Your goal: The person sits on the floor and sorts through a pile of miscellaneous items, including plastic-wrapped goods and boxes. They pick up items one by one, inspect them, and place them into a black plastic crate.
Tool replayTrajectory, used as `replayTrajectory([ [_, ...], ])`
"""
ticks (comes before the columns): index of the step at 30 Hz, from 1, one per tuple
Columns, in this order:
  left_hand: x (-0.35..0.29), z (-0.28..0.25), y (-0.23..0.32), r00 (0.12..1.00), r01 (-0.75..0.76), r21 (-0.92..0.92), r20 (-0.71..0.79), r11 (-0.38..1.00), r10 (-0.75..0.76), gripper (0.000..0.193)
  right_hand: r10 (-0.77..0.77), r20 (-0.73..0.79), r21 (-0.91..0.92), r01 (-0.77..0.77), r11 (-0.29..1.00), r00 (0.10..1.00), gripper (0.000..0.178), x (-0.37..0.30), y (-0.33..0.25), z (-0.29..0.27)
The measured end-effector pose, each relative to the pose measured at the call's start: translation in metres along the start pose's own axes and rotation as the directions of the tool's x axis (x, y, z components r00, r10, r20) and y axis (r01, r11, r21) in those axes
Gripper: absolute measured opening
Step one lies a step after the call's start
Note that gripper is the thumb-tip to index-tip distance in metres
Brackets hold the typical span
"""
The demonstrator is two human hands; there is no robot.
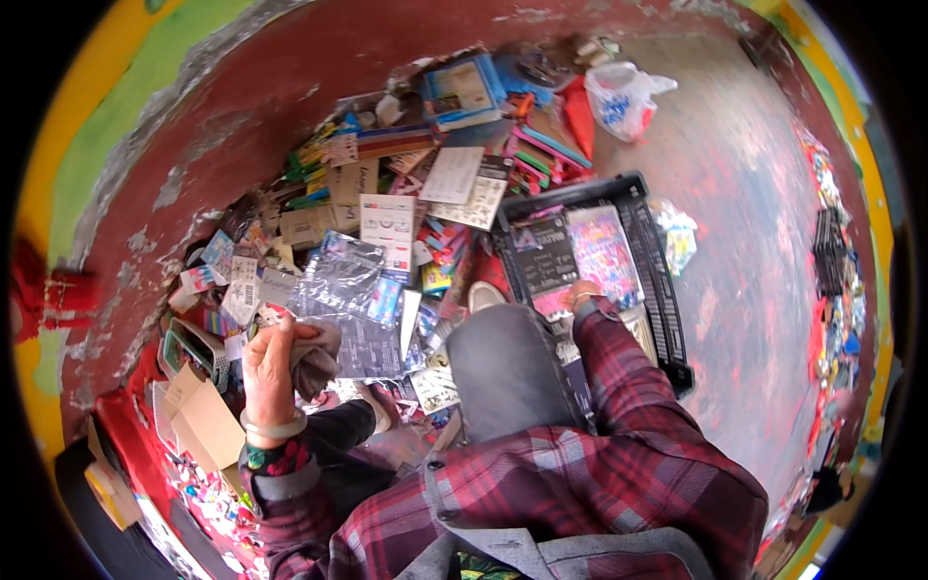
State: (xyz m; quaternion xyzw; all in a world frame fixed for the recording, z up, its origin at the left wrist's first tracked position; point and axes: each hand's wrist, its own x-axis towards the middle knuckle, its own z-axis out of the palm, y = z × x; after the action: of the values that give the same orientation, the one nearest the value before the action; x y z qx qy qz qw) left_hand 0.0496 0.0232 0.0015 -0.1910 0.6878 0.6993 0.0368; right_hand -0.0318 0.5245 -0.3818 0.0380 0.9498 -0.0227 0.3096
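Note:
My left hand (270, 371) is raised over the left side of the pile, its fingers closed on a crumpled grey-brown cloth (316, 361). My right hand (582, 292) reaches into a black plastic crate (678, 338). It touches the lower edge of a multicoloured flat packet (605, 253), and most of its fingers are hidden. Beside that packet lies a dark printed packet (544, 253), also inside the crate. Left of my knee, a clear plastic wrapper (338, 271) and a large dark sheet (362, 346) lie on the pile.
Against the red wall (242, 106) spreads a heap of cards, packets and pens. A blue framed item (464, 89) and a white plastic bag (623, 101) are at the far side. An open cardboard box (205, 425) stands at the left. Bare floor (744, 222) stretches to the right.

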Motion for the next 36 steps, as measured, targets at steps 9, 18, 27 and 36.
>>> replayTrajectory([
  [9,-0.018,0.0,0.016,0.925,0.18,0.014,0.338,0.983,-0.174,0.032,-0.301,-0.191,0.445,0.355,0.822,0.935,0.019,0.091,-0.193,-0.229],
  [18,0.002,-0.032,0.009,0.953,-0.211,0.389,0.288,0.897,0.1,0.03,-0.519,-0.353,-0.368,0.394,0.842,0.779,0.04,0.124,-0.401,-0.228],
  [27,0.013,-0.037,0.009,0.944,-0.273,0.433,0.292,0.859,0.153,0.031,-0.435,-0.499,-0.045,0.478,0.877,0.75,0.032,0.197,-0.412,-0.193],
  [36,0.001,-0.034,0.004,0.955,-0.25,0.539,0.272,0.804,0.114,0.027,-0.517,-0.822,-0.15,0.784,0.602,0.239,0.014,0.087,-0.379,-0.31],
])
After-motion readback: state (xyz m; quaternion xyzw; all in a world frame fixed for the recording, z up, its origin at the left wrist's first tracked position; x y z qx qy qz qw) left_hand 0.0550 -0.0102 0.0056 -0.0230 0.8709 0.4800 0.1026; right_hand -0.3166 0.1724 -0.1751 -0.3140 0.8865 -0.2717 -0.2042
